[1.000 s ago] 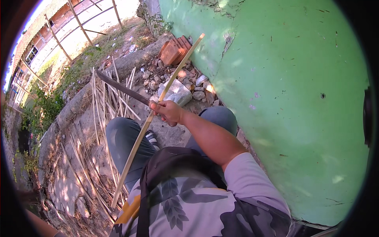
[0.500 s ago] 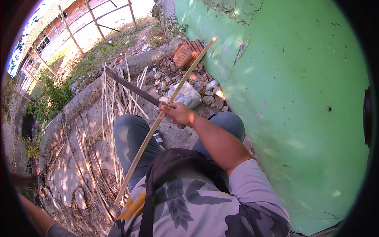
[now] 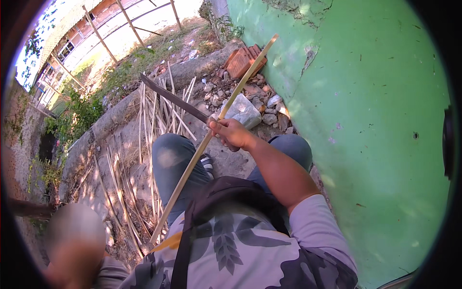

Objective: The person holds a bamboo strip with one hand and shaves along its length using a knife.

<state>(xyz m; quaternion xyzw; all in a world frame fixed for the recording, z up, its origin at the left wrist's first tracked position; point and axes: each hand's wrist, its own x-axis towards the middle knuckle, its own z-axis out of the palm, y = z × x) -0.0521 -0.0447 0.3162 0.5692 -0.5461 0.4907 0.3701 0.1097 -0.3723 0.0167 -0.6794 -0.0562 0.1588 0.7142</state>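
My right hand is closed round the handle of a machete, whose dark blade points up and left. A long pale bamboo strip crosses the blade's base at the same grip. It slants from a far end in front of the green wall, over my left knee, to a near end beside my shirt. My left arm rises at the lower left. A smeared round patch covers its upper part, so my left hand and its fingers cannot be made out.
Several split strips lie on the ground to the left. Ahead are stones, a whitish block and orange roof tiles. A green wall stands close on my right. A low stone ledge runs along the left.
The whole scene has shifted slightly right in the picture. My right hand's grip looks the same. My left arm has come further into view at the lower left.
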